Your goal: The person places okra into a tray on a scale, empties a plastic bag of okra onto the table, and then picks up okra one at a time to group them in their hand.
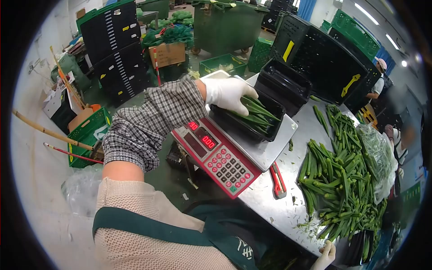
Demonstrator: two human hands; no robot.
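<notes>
Where the scale (225,157) sits at the edge of the steel worktop (270,202), the person's left hand (227,92), in a white glove below a checked sleeve, lies on a bunch of okra (257,114). These pods lie in a black tray (245,130) that stands on the scale's pan. The fingers are stretched out flat over the pods, not clenched round them (the red digits on the scale glow, though I cannot read them for certain). Just right of the scale's keypad a red cutter (278,180) lies on the worktop. Farther right of the scale, a big loose pile of okra (342,180) spreads out, with a clear plastic bag (378,153) against its far side. The right hand (326,256), gloved too, shows only at the worktop's near edge, well apart from the scale and below the pile; whether it grips anything I cannot tell. Behind the scale stands a stack of empty trays (283,85), and behind those a black crate (328,67). Beyond the crate another person (380,83) is at work.
</notes>
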